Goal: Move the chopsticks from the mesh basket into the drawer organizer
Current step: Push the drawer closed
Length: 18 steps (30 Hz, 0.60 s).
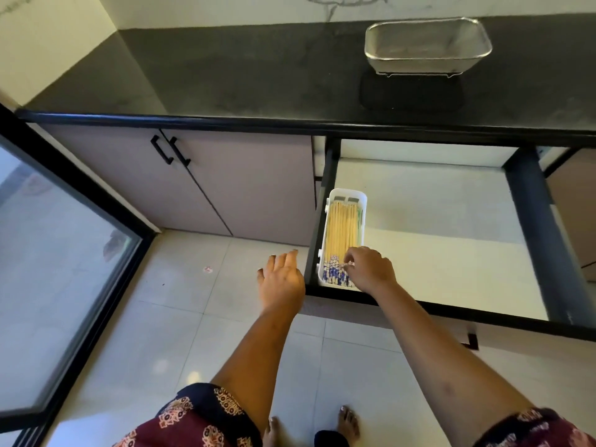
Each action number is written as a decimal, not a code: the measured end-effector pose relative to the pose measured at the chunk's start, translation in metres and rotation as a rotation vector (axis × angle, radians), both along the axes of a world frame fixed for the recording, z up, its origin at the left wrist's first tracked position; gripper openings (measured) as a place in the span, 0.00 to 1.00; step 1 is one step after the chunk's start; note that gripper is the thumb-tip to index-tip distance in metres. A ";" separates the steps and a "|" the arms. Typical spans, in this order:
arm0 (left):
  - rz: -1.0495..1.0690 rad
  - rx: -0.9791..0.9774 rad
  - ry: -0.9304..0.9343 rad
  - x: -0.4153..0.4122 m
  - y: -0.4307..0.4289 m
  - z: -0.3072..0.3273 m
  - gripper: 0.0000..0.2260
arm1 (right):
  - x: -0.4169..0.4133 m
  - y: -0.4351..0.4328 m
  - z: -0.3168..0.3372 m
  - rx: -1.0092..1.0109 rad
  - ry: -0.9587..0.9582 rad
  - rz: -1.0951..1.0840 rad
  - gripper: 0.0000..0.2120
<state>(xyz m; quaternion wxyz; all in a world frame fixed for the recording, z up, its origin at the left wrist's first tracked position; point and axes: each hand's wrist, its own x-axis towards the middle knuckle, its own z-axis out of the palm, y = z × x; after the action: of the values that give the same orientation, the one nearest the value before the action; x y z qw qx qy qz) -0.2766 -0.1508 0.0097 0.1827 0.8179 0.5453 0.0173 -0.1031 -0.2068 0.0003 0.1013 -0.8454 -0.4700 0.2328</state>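
A white drawer organizer (363,204) lies at the left side of the pulled-out drawer (451,221). Several pale wooden chopsticks (342,230) with blue patterned ends lie lengthwise in it. My right hand (369,269) rests over the near right end of the organizer, fingers curled on the patterned ends of the chopsticks. My left hand (282,279) hovers just left of the drawer's corner, fingers spread, holding nothing. The mesh basket (427,46) stands on the dark counter at the back right and looks bare inside.
The dark counter (242,75) runs across the back, with a black mat (412,95) under the basket. Closed cabinet doors (193,175) with black handles are left of the drawer. A glass door (48,269) stands at the far left. My bare feet are on the tiled floor (180,317).
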 end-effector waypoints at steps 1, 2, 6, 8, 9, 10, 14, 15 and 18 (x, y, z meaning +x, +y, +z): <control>0.031 0.025 -0.014 0.003 0.000 0.001 0.20 | 0.003 -0.006 0.005 0.033 -0.021 -0.030 0.08; 0.065 0.049 -0.033 0.006 0.000 0.001 0.21 | 0.008 -0.012 0.009 0.063 -0.042 -0.064 0.08; 0.405 0.064 -0.230 0.031 -0.019 -0.001 0.28 | 0.027 -0.045 0.017 0.107 -0.170 -0.172 0.13; 0.762 -0.121 -0.509 0.054 -0.035 0.009 0.32 | 0.038 -0.067 0.016 0.140 -0.267 -0.266 0.15; 0.919 -0.220 -0.631 0.065 -0.038 0.014 0.33 | 0.043 -0.076 0.014 0.147 -0.317 -0.312 0.16; 1.013 -0.292 -0.700 0.075 -0.042 0.020 0.34 | 0.049 -0.087 0.013 0.153 -0.359 -0.367 0.17; 1.209 -0.371 -0.743 0.096 -0.038 0.032 0.35 | 0.073 -0.121 0.009 0.201 -0.355 -0.733 0.25; 1.261 -0.361 -0.774 0.099 -0.036 0.033 0.35 | 0.078 -0.126 0.011 0.225 -0.327 -0.828 0.28; 1.332 -0.339 -0.853 0.108 -0.031 0.039 0.37 | 0.090 -0.132 0.016 0.316 -0.262 -1.013 0.35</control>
<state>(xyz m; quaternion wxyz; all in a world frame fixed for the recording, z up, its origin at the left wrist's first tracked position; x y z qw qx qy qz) -0.1684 -0.1816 0.0483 0.4476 0.2055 0.7968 0.3502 -0.0133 -0.3392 0.0161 0.2674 -0.9623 -0.0422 -0.0257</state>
